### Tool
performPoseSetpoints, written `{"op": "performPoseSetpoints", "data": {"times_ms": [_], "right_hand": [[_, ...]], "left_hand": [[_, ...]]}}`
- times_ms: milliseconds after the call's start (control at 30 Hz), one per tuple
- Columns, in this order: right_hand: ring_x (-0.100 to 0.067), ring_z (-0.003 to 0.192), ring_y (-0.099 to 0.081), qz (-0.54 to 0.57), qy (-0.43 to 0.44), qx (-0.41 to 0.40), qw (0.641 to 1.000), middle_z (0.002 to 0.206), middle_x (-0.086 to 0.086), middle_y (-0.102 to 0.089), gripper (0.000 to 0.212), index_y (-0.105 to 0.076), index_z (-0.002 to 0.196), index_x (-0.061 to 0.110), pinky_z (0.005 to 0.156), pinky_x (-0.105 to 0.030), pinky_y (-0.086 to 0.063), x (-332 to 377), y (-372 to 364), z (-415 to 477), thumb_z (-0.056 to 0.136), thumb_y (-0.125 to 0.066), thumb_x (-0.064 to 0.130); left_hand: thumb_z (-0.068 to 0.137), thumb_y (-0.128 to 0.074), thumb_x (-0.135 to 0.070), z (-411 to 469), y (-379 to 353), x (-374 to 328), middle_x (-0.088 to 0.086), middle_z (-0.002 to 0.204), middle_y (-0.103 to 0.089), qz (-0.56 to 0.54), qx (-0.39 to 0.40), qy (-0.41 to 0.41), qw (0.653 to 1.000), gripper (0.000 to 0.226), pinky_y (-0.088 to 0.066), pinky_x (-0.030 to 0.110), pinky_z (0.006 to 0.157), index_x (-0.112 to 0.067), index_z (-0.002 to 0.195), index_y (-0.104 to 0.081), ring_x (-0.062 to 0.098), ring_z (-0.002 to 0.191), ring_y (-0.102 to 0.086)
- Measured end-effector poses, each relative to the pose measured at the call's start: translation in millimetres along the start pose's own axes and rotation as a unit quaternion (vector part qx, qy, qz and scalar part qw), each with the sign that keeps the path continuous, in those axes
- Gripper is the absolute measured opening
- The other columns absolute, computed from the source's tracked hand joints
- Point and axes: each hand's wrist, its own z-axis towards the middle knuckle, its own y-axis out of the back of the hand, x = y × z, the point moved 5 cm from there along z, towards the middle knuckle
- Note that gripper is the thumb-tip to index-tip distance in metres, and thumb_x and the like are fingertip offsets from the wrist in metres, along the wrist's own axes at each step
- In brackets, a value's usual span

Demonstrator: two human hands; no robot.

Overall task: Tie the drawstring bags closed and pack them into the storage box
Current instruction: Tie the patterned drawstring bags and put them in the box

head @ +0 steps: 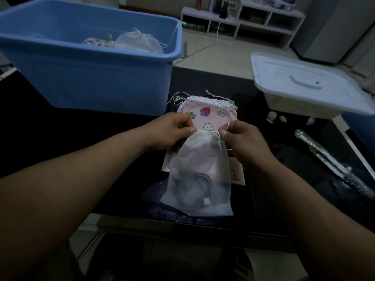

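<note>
The white bag [199, 173] hangs from the two hands and trails back towards the person. Its lower end rests on the bench [60, 138], close to the near edge. The left hand [172, 130] pinches the gathered neck between thumb and curled fingers. The right hand [241, 135], just across the neck, pinches the cord [227, 125] between thumb and forefinger, with the other fingers curled in.

The bag is thin, half see-through cloth. I judge it limp and light, with something dark and soft inside, though the dim light makes it hard to say what. It will sag wherever it is unsupported, so the neck and cord are the places to hold. The cloth looks slick enough to slide open unless the knot is drawn tight against the gathers.

Just beyond the fingertips a pink bag [209, 116] lies flat, and its loose cords near the left hand's knuckles could snag. Beyond and left of the left hand stands the tall-walled blue box [101, 52], with packed bags [138, 41] inside, so the white bag must clear its near rim. Beyond the right hand sits a lidded basket [304, 84], and a wrapped stick [332, 163] lies well out to that hand's right. The path up and left to the box crosses only the pink bag.
</note>
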Motion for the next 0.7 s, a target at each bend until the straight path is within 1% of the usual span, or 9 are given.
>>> {"op": "performPoseSetpoints", "data": {"times_ms": [100,167,200,300,400,433,500,567,700], "right_hand": [[-0.027,0.090,-0.074,-0.035,0.010,-0.014,0.999,0.091,0.000,-0.076,0.017,-0.074,0.082,0.012,0.082,-0.059,-0.062,2.9,2.0,1.7,0.097,-0.066,0.017],[-0.032,0.089,-0.073,-0.032,0.012,-0.016,0.999,0.089,-0.005,-0.075,0.018,-0.072,0.081,0.007,0.079,-0.062,-0.061,5.4,3.8,3.8,0.096,-0.065,0.016],[-0.036,0.089,-0.073,-0.029,0.013,-0.014,0.999,0.089,-0.008,-0.074,0.018,-0.070,0.082,0.006,0.079,-0.063,-0.061,6.5,3.7,5.1,0.096,-0.065,0.016],[-0.041,0.094,-0.072,-0.010,0.016,0.012,1.000,0.096,-0.014,-0.074,0.022,-0.069,0.090,0.007,0.081,-0.064,-0.060,10.8,-1.7,4.7,0.098,-0.066,0.028],[-0.027,0.098,-0.074,-0.024,-0.011,0.067,0.997,0.104,-0.005,-0.076,0.026,-0.073,0.104,0.016,0.086,-0.049,-0.062,7.2,-6.8,1.5,0.099,-0.068,0.041],[-0.026,0.098,-0.074,-0.034,-0.018,0.081,0.996,0.103,-0.004,-0.078,0.024,-0.076,0.103,0.017,0.085,-0.045,-0.062,4.7,-7.6,0.9,0.099,-0.069,0.040],[-0.031,0.092,-0.074,-0.029,-0.030,0.091,0.995,0.095,-0.009,-0.079,0.023,-0.079,0.094,0.013,0.087,-0.050,-0.060,-0.3,-7.3,1.8,0.099,-0.069,0.034],[-0.032,0.090,-0.072,0.031,-0.056,0.094,0.994,0.096,-0.013,-0.079,0.022,-0.079,0.090,0.011,0.092,-0.053,-0.059,-4.9,-7.2,4.9,0.100,-0.068,0.027],[-0.035,0.101,-0.068,0.142,-0.105,0.120,0.977,0.109,-0.021,-0.075,0.023,-0.074,0.107,-0.001,0.093,-0.047,-0.059,-6.1,-11.4,6.5,0.102,-0.063,0.018]], "left_hand": [[0.106,-0.051,-0.046,-2.4,-6.2,4.2,0.014,0.081,-0.067,-0.089,0.036,0.089,0.991,0.043,-0.049,0.030,0.056,-0.006,0.096,-0.063,0.022,0.066,-0.060],[0.100,-0.050,-0.064,-3.9,-9.4,3.8,0.021,0.089,-0.073,-0.077,0.059,0.117,0.988,0.064,-0.047,0.032,0.063,-0.003,0.099,-0.070,0.025,0.071,-0.060],[0.098,-0.054,-0.065,-4.0,-11.4,3.1,0.023,0.087,-0.072,-0.049,0.058,0.106,0.991,0.065,-0.045,0.034,0.065,-0.003,0.095,-0.071,0.024,0.071,-0.058],[0.101,-0.063,-0.044,-3.8,-16.6,1.3,0.015,0.071,-0.048,-0.018,0.023,0.062,0.998,0.041,-0.037,0.035,0.063,-0.012,0.076,-0.057,0.022,0.065,-0.044],[0.104,-0.061,-0.032,-0.8,-17.6,3.4,0.011,0.083,-0.054,-0.066,0.012,0.055,0.996,0.030,-0.039,0.038,0.070,-0.008,0.087,-0.060,0.023,0.075,-0.048],[0.104,-0.061,-0.031,0.4,-16.1,4.9,0.012,0.087,-0.057,-0.080,0.009,0.054,0.995,0.033,-0.041,0.040,0.073,-0.001,0.090,-0.060,0.024,0.079,-0.051],[0.103,-0.060,-0.033,0.6,-13.2,6.8,0.014,0.093,-0.061,-0.100,0.002,0.056,0.993,0.042,-0.045,0.043,0.079,0.009,0.100,-0.059,0.025,0.084,-0.056],[0.102,-0.060,-0.036,-0.7,-10.9,6.9,0.011,0.090,-0.056,-0.099,-0.010,0.052,0.994,0.040,-0.042,0.041,0.076,0.004,0.095,-0.059,0.024,0.081,-0.050],[0.106,-0.058,-0.033,-5.6,-6.7,8.1,0.009,0.084,-0.052,-0.112,-0.030,0.047,0.992,0.026,-0.038,0.037,0.075,-0.011,0.091,-0.062,0.022,0.079,-0.043]]}}
